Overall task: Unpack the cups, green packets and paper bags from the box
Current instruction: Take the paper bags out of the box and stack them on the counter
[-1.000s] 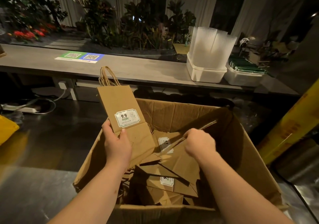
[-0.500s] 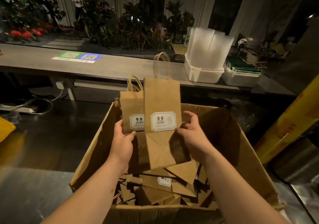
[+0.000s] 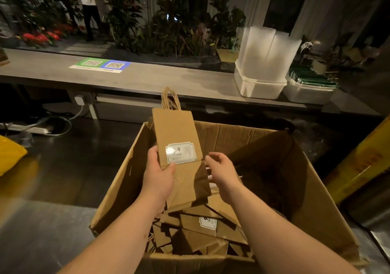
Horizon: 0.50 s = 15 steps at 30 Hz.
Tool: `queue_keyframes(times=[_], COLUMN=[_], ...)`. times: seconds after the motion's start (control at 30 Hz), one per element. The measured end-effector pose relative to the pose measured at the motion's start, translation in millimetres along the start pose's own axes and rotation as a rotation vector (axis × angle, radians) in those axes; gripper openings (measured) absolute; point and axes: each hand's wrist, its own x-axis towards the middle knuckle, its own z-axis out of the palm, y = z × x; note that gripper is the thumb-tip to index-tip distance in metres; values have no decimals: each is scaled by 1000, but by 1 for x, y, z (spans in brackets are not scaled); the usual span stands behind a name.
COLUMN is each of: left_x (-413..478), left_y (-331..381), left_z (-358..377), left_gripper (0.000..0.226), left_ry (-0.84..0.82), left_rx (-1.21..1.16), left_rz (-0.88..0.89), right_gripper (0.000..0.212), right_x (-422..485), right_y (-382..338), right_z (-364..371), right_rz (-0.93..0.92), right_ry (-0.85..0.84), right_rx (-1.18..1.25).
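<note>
A large open cardboard box (image 3: 312,191) stands in front of me, with several flat brown paper bags (image 3: 202,225) piled inside. My left hand (image 3: 158,176) grips a stack of flat paper bags (image 3: 175,130) with a white label, held upright over the box's left side, thumb on the front. My right hand (image 3: 221,170) hovers just right of the bags with relaxed fingers, holding nothing. On the counter at the back right, stacked clear cups (image 3: 266,50) stand in a white tub (image 3: 259,86). Green packets (image 3: 312,79) fill a second white tub (image 3: 306,92).
A long grey counter (image 3: 147,79) runs behind the box, with a green and blue QR code sheet (image 3: 101,65) on it. Plants stand beyond it, and a person stands far back left. A power strip (image 3: 27,128) lies on the dark floor. Yellow objects sit at both edges.
My right hand has laid its bag onto the one in my left hand and let go. The left hand now holds both together as one stack.
</note>
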Motion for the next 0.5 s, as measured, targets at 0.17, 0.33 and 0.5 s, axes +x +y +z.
queue_keyframes(times=[0.17, 0.33, 0.5], left_x=[-1, 0, -1], left_y=[1, -3, -4], left_z=[-1, -1, -2], left_gripper=[47, 46, 48], left_ry=[167, 178, 203], left_rx=[30, 67, 34], left_rz=[111, 120, 97], right_gripper=[76, 69, 36], right_x=[19, 8, -4], right_y=[33, 38, 26], right_z=[-21, -14, 1], right_rz=[27, -147, -414], right_ry=[-31, -396, -416], right_rx=[-1038, -1543, -1851])
